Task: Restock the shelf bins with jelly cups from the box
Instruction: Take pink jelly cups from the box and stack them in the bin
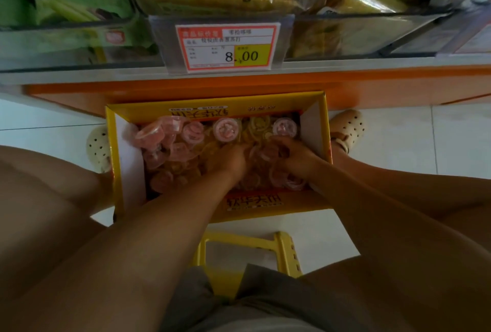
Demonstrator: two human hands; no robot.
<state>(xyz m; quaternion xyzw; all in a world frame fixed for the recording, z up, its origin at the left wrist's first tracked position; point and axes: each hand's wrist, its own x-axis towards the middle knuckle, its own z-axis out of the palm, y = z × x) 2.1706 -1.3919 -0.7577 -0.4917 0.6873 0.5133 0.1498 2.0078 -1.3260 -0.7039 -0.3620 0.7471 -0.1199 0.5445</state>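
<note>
We see 2 hands sunk in pink and yellow jelly cups (225, 128) filling a yellow box (322, 129) on the floor. Right hand (297, 159) curls around cups; left hand (229, 160) grip cannot be told.

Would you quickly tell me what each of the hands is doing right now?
Left hand: buried among jelly cups; grip cannot be told.
Right hand: fingers curled around jelly cups.
</note>
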